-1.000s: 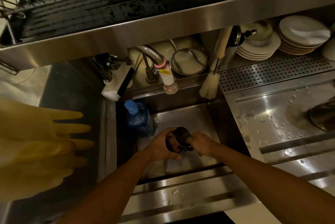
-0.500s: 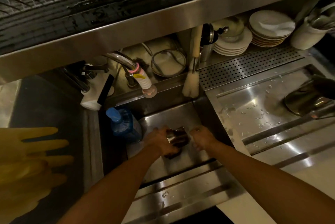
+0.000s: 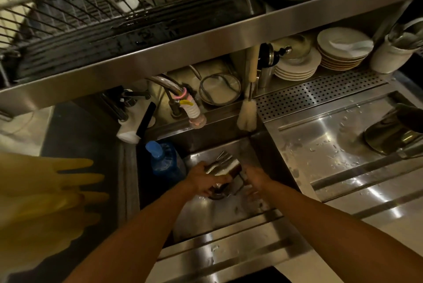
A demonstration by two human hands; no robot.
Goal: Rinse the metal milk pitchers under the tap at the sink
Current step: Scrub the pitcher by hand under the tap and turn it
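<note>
Head camera, looking down into a steel sink [image 3: 256, 145]. Low in the basin, near its middle, the left hand [image 3: 202, 179] curls around a small metal milk pitcher [image 3: 223, 166], tipped on its side with the spout toward the back wall. The right hand [image 3: 257, 179] is at the pitcher's handle side; blur hides whether it grips anything. The tap [image 3: 194, 112] hangs over the basin's back edge with no visible water stream. A blue soap bottle [image 3: 163, 159] stands in the basin's back left corner. On the wet drainboard, at its right edge, another steel vessel [image 3: 393, 134] lies tipped. Rinsing looks underway on this pitcher, with more possibly left.
</note>
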